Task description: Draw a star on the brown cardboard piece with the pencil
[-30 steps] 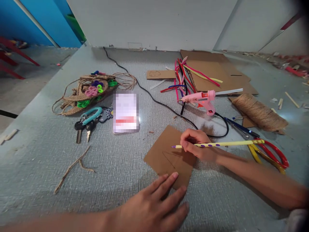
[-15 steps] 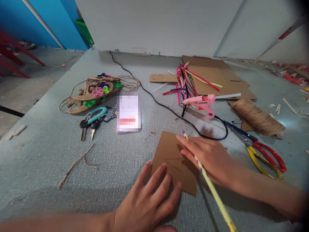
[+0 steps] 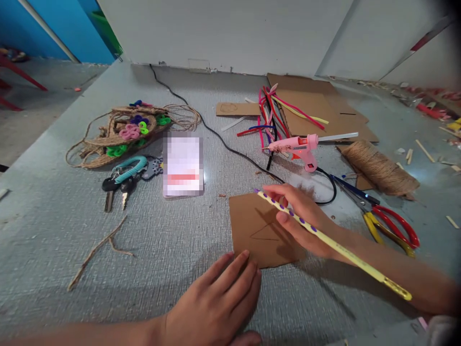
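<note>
A square piece of brown cardboard (image 3: 257, 226) with pencilled lines lies flat on the grey textured tabletop (image 3: 169, 240), near the middle. The left hand (image 3: 219, 300) rests flat, fingers spread narrowly, with fingertips touching the cardboard's near edge. The right hand (image 3: 300, 218) lies over the cardboard's right side, gripping a yellow pencil with purple dots (image 3: 326, 240) that slants from far-left to near-right. Farther away sits a pink glue gun (image 3: 297, 146) with its black cord. To the right lie red and yellow scissors (image 3: 391, 226) and a spool of brown twine (image 3: 378, 168). At far left lies a bunch of keys (image 3: 122, 180).
</note>
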The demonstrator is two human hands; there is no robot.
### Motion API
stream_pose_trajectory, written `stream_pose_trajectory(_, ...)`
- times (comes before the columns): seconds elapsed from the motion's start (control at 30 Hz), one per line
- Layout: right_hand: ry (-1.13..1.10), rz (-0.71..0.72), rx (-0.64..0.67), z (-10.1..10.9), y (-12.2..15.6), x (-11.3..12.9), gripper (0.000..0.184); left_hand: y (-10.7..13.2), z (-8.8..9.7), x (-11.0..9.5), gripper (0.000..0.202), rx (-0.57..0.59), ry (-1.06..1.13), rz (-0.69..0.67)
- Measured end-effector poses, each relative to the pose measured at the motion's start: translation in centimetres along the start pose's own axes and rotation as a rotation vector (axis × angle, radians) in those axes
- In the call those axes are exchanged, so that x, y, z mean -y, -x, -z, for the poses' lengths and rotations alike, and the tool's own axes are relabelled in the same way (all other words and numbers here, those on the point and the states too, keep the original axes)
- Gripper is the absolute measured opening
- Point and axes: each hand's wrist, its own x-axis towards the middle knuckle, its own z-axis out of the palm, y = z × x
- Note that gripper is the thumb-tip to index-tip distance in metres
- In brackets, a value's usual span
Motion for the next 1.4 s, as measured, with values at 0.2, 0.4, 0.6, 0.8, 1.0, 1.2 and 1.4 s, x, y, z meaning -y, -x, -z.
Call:
stream_pose_trajectory(0.2, -0.391, -0.308, 0.043, -2.4, 0.0, -0.5, 0.022, -0.1, -0.2, -0.2, 0.048, 0.021, -0.013, 0.008)
stream_pose_trajectory(0.4, -0.317, -0.266, 0.022, -3.1, 0.6, -1.7, 0.033, 0.2, -1.2, -0.8, 0.043, -0.068, -0.026, 0.072)
stream_pose_trajectory(0.6, -0.223, -0.255, 0.028, -3.1, 0.6, -2.4, 0.033, 0.1, -0.9, -0.7, 0.041, -0.03, -0.03, 0.087)
stream_pose_trajectory(0.8, -0.195, -0.245, 0.015, -3.0, 0.4, -2.1, 0.033, 0.1, -0.7, -0.8, 0.042, -0.031, -0.024, 0.092)
stream_pose_trajectory(1.0, -0.221, -0.211, -0.019, -3.2, 0.4, -2.2, 0.033, 0.0, -0.6, -0.7, 0.042, -0.028, -0.019, 0.084)
stream_pose_trajectory(1.2, -0.244, -0.197, -0.029, -3.3, 0.4, -2.5, 0.032, 0.0, -0.6, -0.8, 0.043, -0.024, -0.026, 0.081)
stream_pose_trajectory(1.4, -0.292, -0.234, -0.064, -3.4, 0.7, -2.5, 0.031, 0.1, -0.6, -0.9, 0.043, -0.031, -0.02, 0.082)
